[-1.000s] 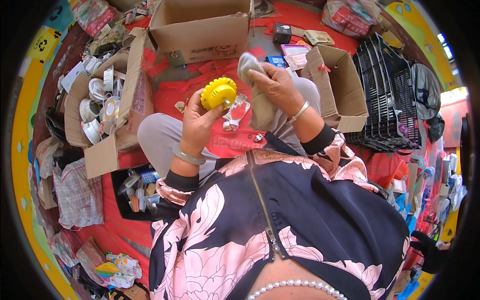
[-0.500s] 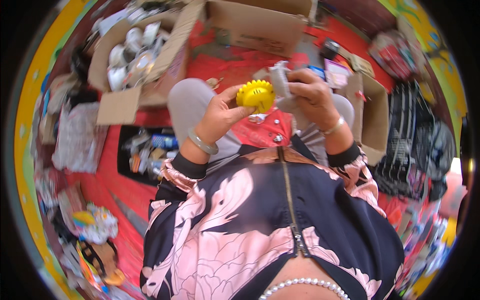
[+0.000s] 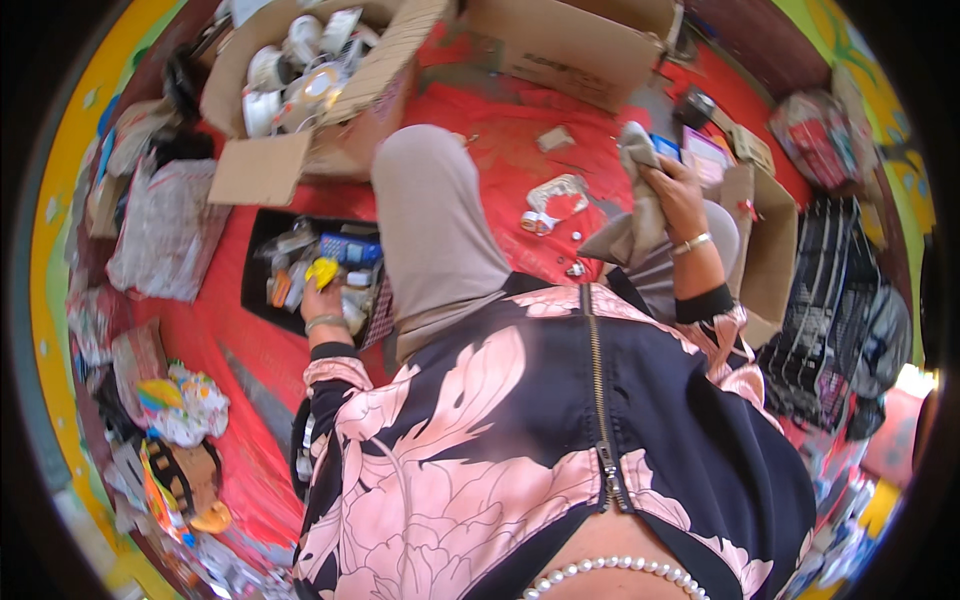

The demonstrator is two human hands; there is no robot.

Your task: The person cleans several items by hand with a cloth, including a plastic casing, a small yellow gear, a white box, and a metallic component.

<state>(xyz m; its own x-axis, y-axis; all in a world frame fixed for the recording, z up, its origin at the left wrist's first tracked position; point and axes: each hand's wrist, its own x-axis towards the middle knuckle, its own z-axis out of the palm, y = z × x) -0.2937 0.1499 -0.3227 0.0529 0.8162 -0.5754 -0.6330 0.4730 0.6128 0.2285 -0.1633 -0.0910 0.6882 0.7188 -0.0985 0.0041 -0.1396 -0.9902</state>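
Observation:
My left hand is down at the left, over a black box beside my knee. Its fingers are closed on a yellow round toy with a scalloped rim, part of which they cover. Inside that box lie a blue calculator-like thing and several small items. On the right, above my other knee, my right hand grips a bunched grey-brown cloth that hangs toward my lap.
On the red floor sheet lie a pale oval piece and small bits. At the far left stands a cardboard box of white rolls and cups; another carton is beyond. A carton and black striped bag flank my right.
My left hand has carried the yellow toy from in front of me to the black box at left. My right hand has moved slightly right with the cloth.

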